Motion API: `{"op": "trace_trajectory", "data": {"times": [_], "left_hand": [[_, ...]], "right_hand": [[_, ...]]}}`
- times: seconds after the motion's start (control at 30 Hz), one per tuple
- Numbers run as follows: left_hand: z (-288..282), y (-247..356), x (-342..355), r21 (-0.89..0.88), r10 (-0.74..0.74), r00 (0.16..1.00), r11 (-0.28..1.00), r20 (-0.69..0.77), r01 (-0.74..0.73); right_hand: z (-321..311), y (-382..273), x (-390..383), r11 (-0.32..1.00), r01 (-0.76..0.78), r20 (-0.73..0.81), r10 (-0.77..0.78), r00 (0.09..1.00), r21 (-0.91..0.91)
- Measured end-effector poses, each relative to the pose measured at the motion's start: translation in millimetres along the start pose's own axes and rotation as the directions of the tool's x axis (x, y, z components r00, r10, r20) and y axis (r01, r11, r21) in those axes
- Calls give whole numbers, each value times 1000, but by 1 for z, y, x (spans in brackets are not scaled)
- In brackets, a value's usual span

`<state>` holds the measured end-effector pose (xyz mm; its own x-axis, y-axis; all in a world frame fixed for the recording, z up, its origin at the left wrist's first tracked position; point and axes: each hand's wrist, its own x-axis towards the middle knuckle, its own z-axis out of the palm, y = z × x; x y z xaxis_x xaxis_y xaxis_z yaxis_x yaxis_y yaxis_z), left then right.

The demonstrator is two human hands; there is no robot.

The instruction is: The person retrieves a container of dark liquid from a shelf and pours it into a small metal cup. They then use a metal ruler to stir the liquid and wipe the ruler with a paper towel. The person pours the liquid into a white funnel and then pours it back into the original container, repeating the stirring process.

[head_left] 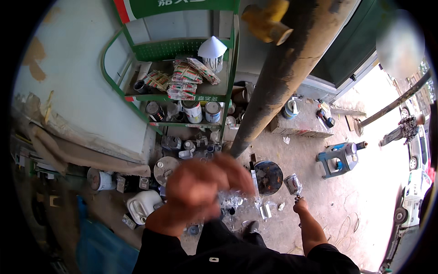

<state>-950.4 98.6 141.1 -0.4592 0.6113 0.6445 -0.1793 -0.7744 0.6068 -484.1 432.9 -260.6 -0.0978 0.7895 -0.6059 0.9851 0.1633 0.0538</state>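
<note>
My left hand [200,185] is raised in the middle of the view, bent at the wrist and smeared by motion. Its fingers point to the right, but whether they hold anything does not show. Lower right, my right hand [301,206] is closed around what looks like a paint spray gun [297,198]. At the gun's front end sits a silvery, wrapped-looking cup [293,184]. Just left of that cup stands a drum with a stained, dark top [268,177]. Crumpled foil or plastic [232,200] litters the ground between my hands.
A green rack [178,97] holds paint cans and packets. A rusty pole [278,77] slants past it. Beyond are a concrete block [303,121], a blue-grey stool [338,160] and a person [404,130] near parked vehicles. A white jug [143,205] stands at left; loose hose [346,233] lies right.
</note>
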Motion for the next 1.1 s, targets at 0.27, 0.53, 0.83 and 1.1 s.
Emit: {"op": "trace_trajectory", "data": {"times": [0.27,0.53,0.83,1.1], "left_hand": [[-5,17,39,-361,320,895,911,310,-201],[-174,-68,148,519,35,932,838,-361,170],[-416,-202,277,963,146,952,80,-268,259],[-408,-215,292,891,71,899,189,-432,413]], "right_hand": [[20,-38,-8,998,-19,-17,20,1000,55],[18,-43,-26,981,-94,-72,107,992,168],[34,-52,-39,977,-133,-35,140,989,164],[16,-74,-74,963,-205,-9,209,978,174]]}}
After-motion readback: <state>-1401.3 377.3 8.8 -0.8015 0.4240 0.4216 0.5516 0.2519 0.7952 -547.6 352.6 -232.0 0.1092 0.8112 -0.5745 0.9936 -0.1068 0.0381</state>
